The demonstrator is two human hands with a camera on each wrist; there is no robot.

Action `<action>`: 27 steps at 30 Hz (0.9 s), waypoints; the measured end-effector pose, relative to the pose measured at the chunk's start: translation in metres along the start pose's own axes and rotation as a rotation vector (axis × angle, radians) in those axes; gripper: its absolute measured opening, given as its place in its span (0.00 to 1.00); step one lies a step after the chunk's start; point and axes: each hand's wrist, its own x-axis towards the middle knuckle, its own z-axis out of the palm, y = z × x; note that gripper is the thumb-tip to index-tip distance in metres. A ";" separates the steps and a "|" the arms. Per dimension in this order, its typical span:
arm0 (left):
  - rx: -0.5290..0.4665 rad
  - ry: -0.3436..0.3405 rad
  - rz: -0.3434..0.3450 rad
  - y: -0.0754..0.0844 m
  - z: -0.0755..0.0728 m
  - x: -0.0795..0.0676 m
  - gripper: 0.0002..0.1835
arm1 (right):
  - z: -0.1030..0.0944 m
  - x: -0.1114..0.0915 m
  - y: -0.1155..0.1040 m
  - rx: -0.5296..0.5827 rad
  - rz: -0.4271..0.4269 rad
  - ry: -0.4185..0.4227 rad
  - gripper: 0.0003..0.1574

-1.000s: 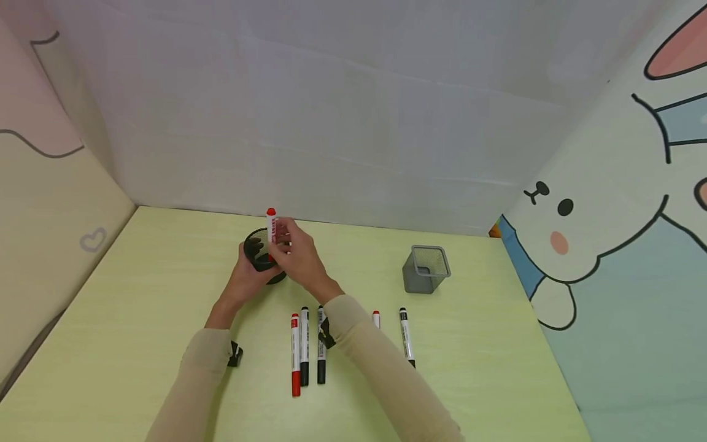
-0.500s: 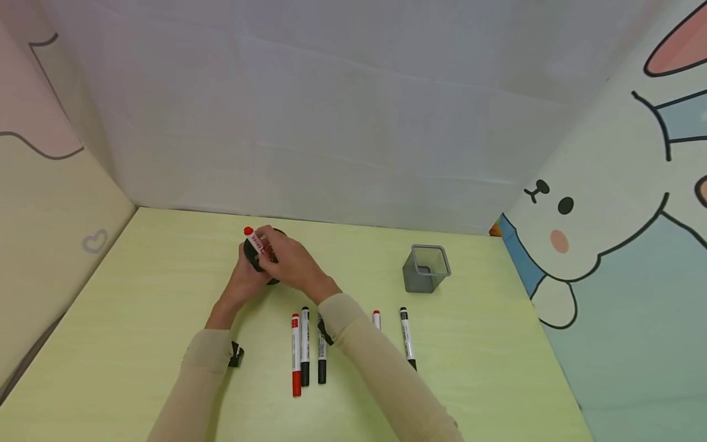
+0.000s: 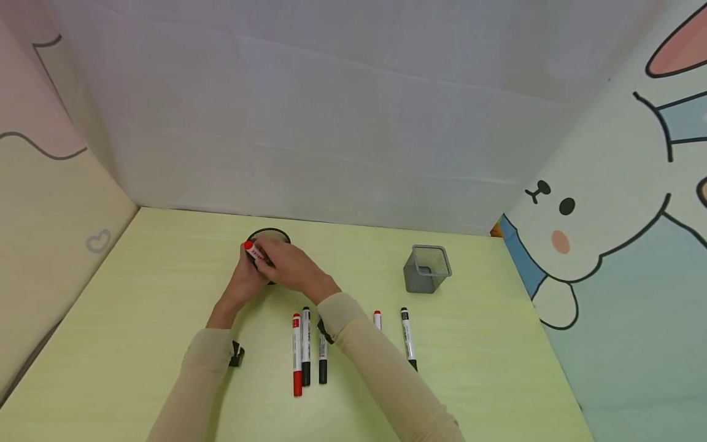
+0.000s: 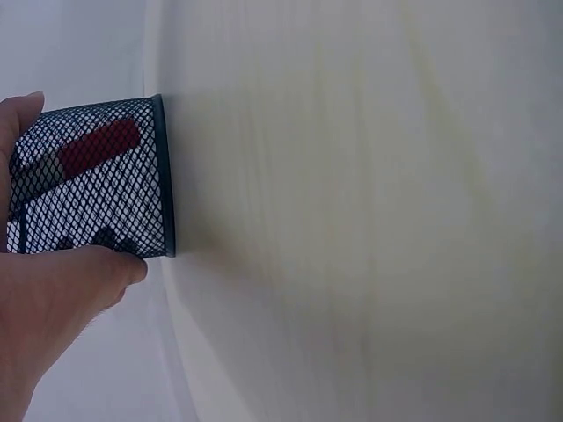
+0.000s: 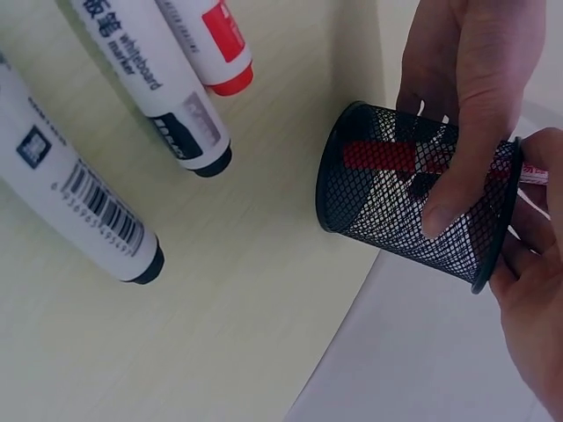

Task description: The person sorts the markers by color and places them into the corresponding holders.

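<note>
My left hand (image 3: 247,283) grips a round black mesh pen cup (image 4: 97,211) by its side, thumb and fingers around the wall. Over the cup's mouth my right hand (image 3: 293,267) pinches a red whiteboard marker (image 3: 254,250) near its upper end. The marker leans inside the cup, its red top showing past my fingers in the head view. Through the mesh, the marker's red lower cap (image 5: 378,156) appears close to the base in the right wrist view. The cup's base is at the tabletop in the left wrist view.
On the table lie a red marker (image 3: 297,353), black markers (image 3: 306,347) beside it, and a black marker (image 3: 407,337) farther right. Another red-ended marker (image 3: 377,319) is partly hidden by my right sleeve. A square grey mesh holder (image 3: 425,276) stands at back right.
The red marker has gone from upright above the cup to tilted left and lower inside it, my right hand moving with it. My left hand has stayed on the cup.
</note>
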 end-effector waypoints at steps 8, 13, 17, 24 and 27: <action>-0.015 -0.013 -0.051 -0.001 0.000 0.001 0.34 | 0.001 -0.001 0.001 -0.082 0.028 -0.001 0.19; -0.027 -0.019 -0.057 -0.001 0.000 0.001 0.37 | -0.003 -0.004 0.002 -0.059 0.010 0.039 0.23; -0.042 -0.019 -0.094 0.001 0.000 -0.001 0.40 | -0.007 -0.008 0.002 -0.023 0.014 0.058 0.24; 0.011 -0.001 -0.123 0.001 0.001 0.001 0.41 | -0.017 -0.016 -0.004 0.014 0.041 0.093 0.25; 0.044 0.008 -0.130 0.001 0.000 0.002 0.43 | -0.020 -0.020 -0.004 0.051 0.056 0.114 0.25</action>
